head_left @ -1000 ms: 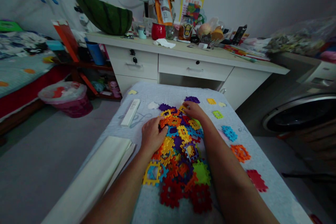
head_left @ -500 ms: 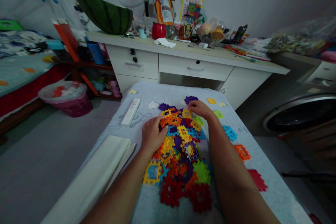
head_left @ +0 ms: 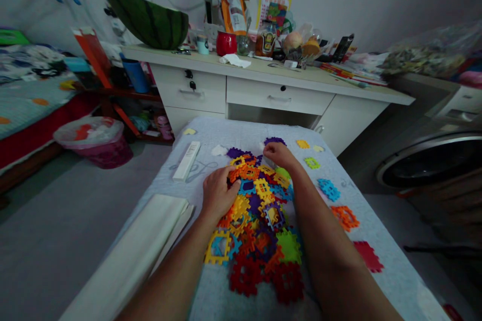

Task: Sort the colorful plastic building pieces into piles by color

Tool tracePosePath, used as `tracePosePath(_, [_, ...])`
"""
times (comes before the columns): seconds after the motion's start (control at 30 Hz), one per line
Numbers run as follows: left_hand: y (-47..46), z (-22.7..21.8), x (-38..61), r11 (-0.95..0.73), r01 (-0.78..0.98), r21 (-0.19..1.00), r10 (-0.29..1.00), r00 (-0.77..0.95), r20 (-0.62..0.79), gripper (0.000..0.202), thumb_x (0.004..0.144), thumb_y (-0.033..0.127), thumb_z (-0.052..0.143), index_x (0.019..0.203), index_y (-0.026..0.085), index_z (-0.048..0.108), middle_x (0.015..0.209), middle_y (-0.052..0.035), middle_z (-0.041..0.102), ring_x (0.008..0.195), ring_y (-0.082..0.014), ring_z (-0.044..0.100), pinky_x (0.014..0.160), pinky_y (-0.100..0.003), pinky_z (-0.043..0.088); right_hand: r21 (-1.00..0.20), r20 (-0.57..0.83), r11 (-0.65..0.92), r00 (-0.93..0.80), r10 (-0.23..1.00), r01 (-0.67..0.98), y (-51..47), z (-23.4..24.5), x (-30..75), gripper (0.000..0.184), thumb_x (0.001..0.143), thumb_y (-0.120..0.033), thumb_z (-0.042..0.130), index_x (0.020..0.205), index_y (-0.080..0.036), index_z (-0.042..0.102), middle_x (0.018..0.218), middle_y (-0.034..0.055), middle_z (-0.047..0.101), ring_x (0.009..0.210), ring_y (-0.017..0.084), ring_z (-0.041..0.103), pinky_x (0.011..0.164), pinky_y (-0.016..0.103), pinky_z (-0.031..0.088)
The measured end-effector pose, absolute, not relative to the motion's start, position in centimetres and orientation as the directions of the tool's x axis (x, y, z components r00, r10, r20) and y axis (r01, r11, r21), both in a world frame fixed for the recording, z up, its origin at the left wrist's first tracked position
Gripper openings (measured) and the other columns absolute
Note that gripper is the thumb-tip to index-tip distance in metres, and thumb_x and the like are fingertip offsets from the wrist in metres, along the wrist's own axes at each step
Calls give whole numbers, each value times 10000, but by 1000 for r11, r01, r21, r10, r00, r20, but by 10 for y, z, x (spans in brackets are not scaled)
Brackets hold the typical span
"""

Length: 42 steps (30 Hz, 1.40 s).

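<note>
A heap of colourful interlocking plastic tiles lies in the middle of the cloth-covered table, in yellow, orange, red, purple, blue and green. My left hand rests against the heap's left side, thumb apart from the fingers, touching orange and blue tiles. Over the far end of the heap is my right hand, its fingers curled together; whatever they may hold is hidden. Just beyond it lies a purple tile. A row of single tiles runs down the right side: yellow, green, blue, orange and red.
A white box lies left of the heap, with a folded white sheet nearer me. Behind the table stands a white desk bearing a cut watermelon and a red pot. A washing machine is at the right.
My right hand has shifted slightly left and curled in. The yellow tile beneath it now lies flatter, and tiles around it have moved. My left hand stays nearly still.
</note>
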<state>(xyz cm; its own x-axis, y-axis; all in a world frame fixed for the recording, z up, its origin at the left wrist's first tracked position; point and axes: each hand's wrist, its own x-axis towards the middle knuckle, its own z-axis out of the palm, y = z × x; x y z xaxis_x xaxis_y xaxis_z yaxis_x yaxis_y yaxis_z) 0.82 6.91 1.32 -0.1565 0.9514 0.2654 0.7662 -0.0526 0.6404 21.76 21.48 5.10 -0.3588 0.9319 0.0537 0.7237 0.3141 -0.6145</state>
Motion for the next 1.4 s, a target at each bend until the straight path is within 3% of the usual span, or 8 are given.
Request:
tracePosePath(0.13, [69, 14, 8, -59, 765, 642, 950, -155, 271, 349, 840, 287, 578, 1186, 252, 607, 1210, -54, 670, 1153, -268, 583, 1023, -457, 391, -401, 115, 436, -428, 897, 806, 217, 40, 211, 255, 764, -135, 633, 999, -140, 732, 961, 92, 704, 877, 191, 618, 807, 279, 461])
tracePosePath(0.3, [68, 15, 8, -55, 759, 649, 951, -158, 266, 350, 833, 288, 586, 1182, 257, 610, 1199, -44, 672, 1148, -264, 585, 1031, -453, 388, -321, 65, 446, -450, 891, 836, 216, 35, 211, 239, 736, -139, 698, 973, -143, 730, 1013, 103, 685, 943, 206, 603, 857, 282, 450])
tracePosePath(0.53, [68, 14, 8, -55, 762, 645, 952, -154, 263, 361, 835, 296, 582, 1194, 263, 602, 1203, -46, 669, 1146, -267, 581, 1027, -455, 389, -566, 0, 313, -380, 925, 763, 222, 39, 224, 149, 657, -183, 727, 778, -162, 643, 715, -25, 609, 655, 117, 521, 595, 227, 365])
tracePosePath(0.77, [68, 14, 8, -50, 770, 636, 952, -157, 264, 354, 837, 294, 582, 1190, 272, 599, 1202, -41, 670, 1149, -254, 583, 1028, -436, 388, -785, -25, 204, -358, 933, 585, 220, 49, 236, 117, 663, -260, 657, 726, -173, 610, 583, -53, 544, 537, 96, 466, 513, 224, 339])
tracePosePath(0.93, [68, 15, 8, -46, 771, 635, 954, -154, 257, 352, 835, 296, 584, 1185, 263, 605, 1205, -46, 671, 1144, -259, 587, 1020, -442, 396, -867, -43, 137, -346, 937, 479, 217, 53, 242, 202, 675, -359, 667, 720, -179, 588, 523, -48, 518, 481, 99, 452, 472, 231, 325])
tracePosePath(1.17, [68, 16, 9, -43, 765, 643, 955, -158, 252, 360, 839, 298, 577, 1196, 258, 608, 1218, -54, 665, 1158, -271, 578, 1034, -465, 384, -931, 103, 175, -229, 968, 321, 223, 49, 246, 272, 667, -426, 673, 718, -189, 551, 557, -53, 513, 496, 90, 461, 482, 228, 357])
tracePosePath(1.4, [68, 15, 8, -52, 769, 637, 952, -154, 264, 355, 838, 302, 576, 1189, 259, 613, 1202, -53, 672, 1144, -267, 588, 1025, -454, 398, -938, 161, 179, -85, 983, 296, 226, 45, 238, 295, 655, -454, 656, 735, -194, 542, 574, -33, 550, 507, 99, 479, 476, 223, 372])
